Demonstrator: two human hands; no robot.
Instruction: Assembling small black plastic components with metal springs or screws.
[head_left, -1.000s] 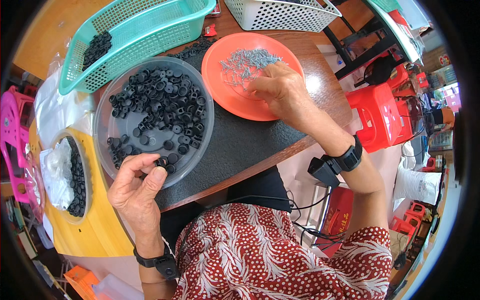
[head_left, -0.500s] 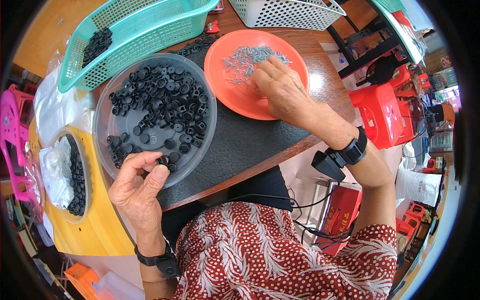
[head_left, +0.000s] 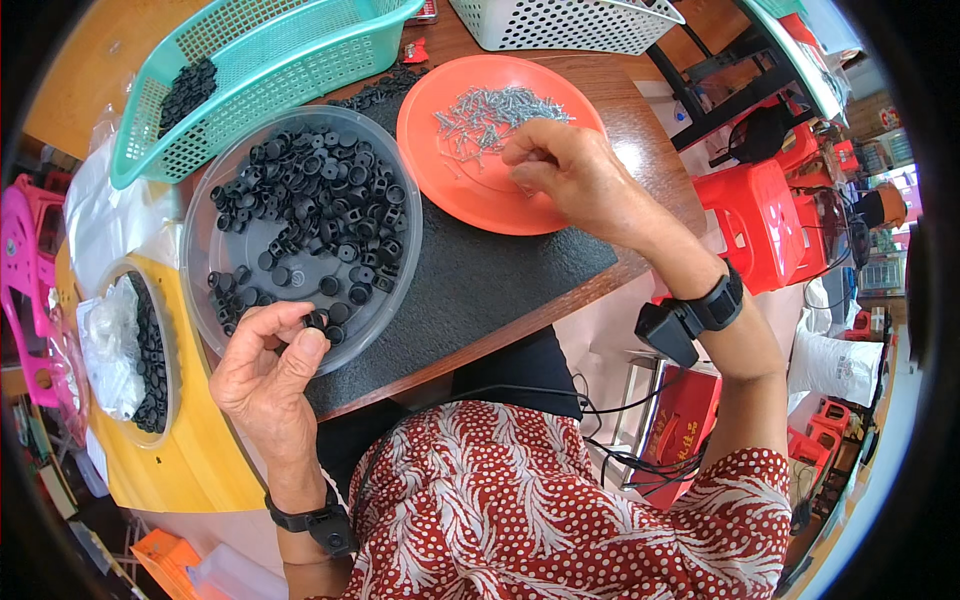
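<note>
Between the thumb and forefinger of my left hand is a small black plastic cap, pinched over the near rim of a clear round tub. Loose black plastic pieces lie heaped in that tub, some round caps, some with side loops. My right hand hovers above the right side of an orange plate, its fingertips drawn together. Whatever may be in that pinch is too small to make out. A pile of small silver screws covers the plate's far part.
A green basket with black pieces stands at the far left, a white basket at the back. On the yellow surface at left sits another tub with black pieces and a plastic bag. Red stools stand right of the table.
My right hand has lifted off the screws and drawn slightly to the right, fingers still together. The left hand keeps its pinch on the cap almost unmoved.
</note>
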